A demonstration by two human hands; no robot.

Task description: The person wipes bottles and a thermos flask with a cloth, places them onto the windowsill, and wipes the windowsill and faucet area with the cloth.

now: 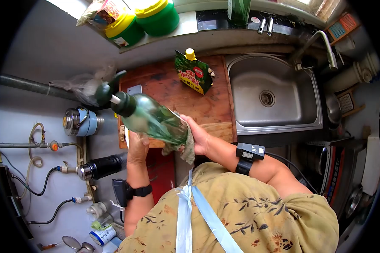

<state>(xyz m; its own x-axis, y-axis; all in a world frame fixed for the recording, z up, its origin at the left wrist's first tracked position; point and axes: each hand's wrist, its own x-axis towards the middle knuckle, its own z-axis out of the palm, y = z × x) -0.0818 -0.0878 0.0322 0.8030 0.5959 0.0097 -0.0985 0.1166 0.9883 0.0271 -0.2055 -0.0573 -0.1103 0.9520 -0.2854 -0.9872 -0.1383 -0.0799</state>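
A see-through green bottle [154, 119] with a dark green pump or spray head is tilted in front of me, its head up to the left. My left hand [137, 145] is closed at the bottle's underside, its fingers mostly hidden behind it. My right hand [197, 133] presses a grey-green cloth [190, 145] around the bottle's base. Behind the bottle lies a wooden board [164, 88]. On it stands a dark green and yellow pouch [193, 72] with a yellow cap, small pale pieces beside it.
A steel sink [274, 114] with a faucet [325, 46] is at right. Green tubs with yellow lids [158, 19] stand on the back ledge. At left are a blue flask [86, 121], a dark cylinder [103, 167] and wall pipes [33, 145].
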